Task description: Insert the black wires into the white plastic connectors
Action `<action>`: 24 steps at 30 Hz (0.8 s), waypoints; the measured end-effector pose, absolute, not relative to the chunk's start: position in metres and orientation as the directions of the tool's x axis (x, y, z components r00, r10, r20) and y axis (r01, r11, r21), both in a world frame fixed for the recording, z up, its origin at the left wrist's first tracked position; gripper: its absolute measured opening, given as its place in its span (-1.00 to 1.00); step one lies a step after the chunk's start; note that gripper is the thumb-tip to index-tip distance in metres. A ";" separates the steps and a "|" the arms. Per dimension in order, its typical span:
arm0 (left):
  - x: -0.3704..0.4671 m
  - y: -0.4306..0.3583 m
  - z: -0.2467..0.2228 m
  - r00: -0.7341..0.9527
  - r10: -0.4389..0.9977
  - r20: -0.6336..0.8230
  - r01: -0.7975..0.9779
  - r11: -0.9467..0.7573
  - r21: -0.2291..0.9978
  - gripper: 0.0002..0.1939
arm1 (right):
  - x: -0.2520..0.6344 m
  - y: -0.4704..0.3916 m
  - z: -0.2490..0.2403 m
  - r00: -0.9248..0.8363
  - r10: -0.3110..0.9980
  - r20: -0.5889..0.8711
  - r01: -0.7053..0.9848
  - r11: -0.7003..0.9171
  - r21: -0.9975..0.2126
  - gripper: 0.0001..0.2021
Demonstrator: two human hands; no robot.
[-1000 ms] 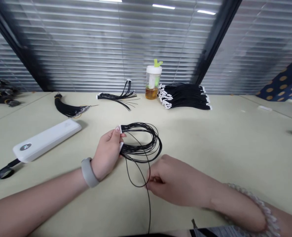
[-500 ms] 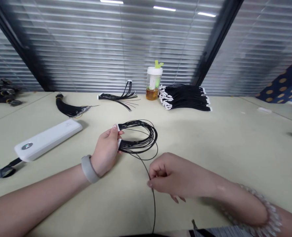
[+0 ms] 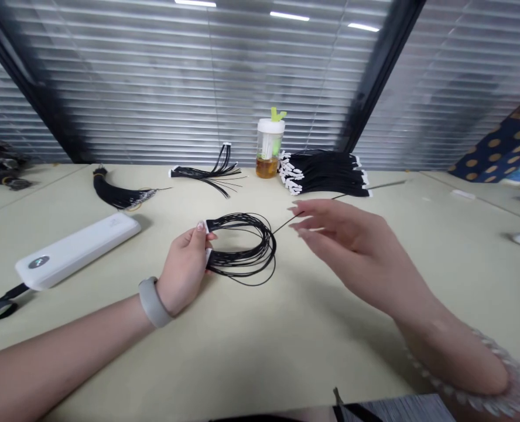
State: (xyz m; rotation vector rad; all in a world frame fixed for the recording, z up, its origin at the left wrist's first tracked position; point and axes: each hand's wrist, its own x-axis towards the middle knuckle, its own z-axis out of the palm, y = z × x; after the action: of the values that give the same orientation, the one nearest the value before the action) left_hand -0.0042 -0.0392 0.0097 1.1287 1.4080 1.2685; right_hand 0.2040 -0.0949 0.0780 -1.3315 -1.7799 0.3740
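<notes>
Wire bundle [image 3: 266, 252] bent into a loop, pinched at its two white plugs [image 3: 208, 255] by the person's left hand [image 3: 183, 264]: that is what I see in the head view, the only one. To work this well, I'd say, the left pinch wants to be firm on the plugs but light on the wires, with the two ends side by side so the loop doesn't twist. The loose wire [image 3: 288, 223] would best be guided in a smooth arc under gentle tension; a sharp tug could kink it or pull the loop out of shape.

From the left hand, the loop reaches out toward three o'clock. The right hand [image 3: 361, 252] hovers beyond it, also at about three o'clock from the loop, touching none of its main coil. Its fingers are loosely parted; the loose wire passes at their tips, and I cannot tell whether they pinch it. That wire leaves the loop toward two o'clock, goes behind the hand, and its tail shows past the stack of wires [image 3: 325, 173].
</notes>
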 end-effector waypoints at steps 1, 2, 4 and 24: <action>-0.005 -0.039 0.009 -0.172 0.984 -0.041 0.055 0.052 0.997 -0.54 | 0.200 -0.094 0.075 -0.055 0.914 0.402 0.565 0.360 -0.742 -0.70; -0.006 -0.038 0.008 -0.170 0.985 -0.039 0.049 0.047 0.998 -0.55 | 0.195 -0.094 0.072 -0.047 0.937 0.346 0.528 0.317 -0.788 -0.68; -0.007 -0.037 0.006 -0.163 0.986 -0.039 0.032 0.045 0.998 -0.56 | 0.187 -0.093 0.065 -0.038 0.971 0.235 0.497 0.222 -0.839 -0.64; -0.006 -0.043 0.011 0.006 0.998 -0.065 -0.073 0.065 0.995 -0.67 | 0.186 -0.068 0.042 0.063 0.996 -0.059 -0.221 -0.044 -0.974 -0.51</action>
State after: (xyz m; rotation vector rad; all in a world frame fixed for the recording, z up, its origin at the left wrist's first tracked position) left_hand -0.0063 -0.0429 0.0106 1.1099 1.1828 1.1917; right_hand 0.1861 -0.0682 0.0416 -1.1136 -0.9707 1.2922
